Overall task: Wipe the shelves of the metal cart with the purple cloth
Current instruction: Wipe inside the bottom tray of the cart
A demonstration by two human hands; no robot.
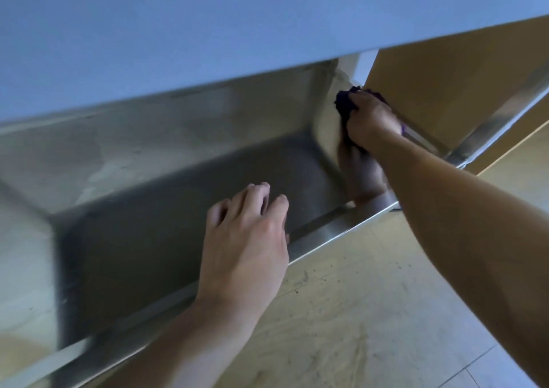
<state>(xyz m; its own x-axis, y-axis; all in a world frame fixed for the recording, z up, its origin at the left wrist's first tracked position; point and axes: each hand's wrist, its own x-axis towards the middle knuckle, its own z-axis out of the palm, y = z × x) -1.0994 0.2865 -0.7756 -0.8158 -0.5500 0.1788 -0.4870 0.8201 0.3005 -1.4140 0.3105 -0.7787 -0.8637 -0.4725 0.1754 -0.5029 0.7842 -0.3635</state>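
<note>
A head-worn view looks down into a lower shelf (166, 209) of a metal cart, seen from just outside its front edge. Nearest the viewer, pale wood-grain flooring (341, 313) is seen running along that front edge, marked with small dark specks. The left hand (246, 239) is reached over the raised front lip (326, 233) of the shelf, palm down, with the fingers loosely spread and curled and nothing gripped; whether the fingertips touch the metal cannot be told. Further in, the shelf floor is shown as dull, smudged steel, bounded by a back wall and a right end wall, and a blurred reflection of a hand is seen on the metal near the right front corner. At the far right corner, against the end wall, the right hand (371, 120) is clenched around the purple cloth (346, 105), which is bunched dark in the fist and pressed to the upright metal. Just beyond that hand, a tan cardboard-coloured panel (445, 90) stands outside the cart's right end, crossed by a metal rail (499, 114). The whole upper part of the view is blocked by the pale blue-grey underside or edge of the shelf above (237, 25). No brand, label or legible writing can be made out anywhere.
</note>
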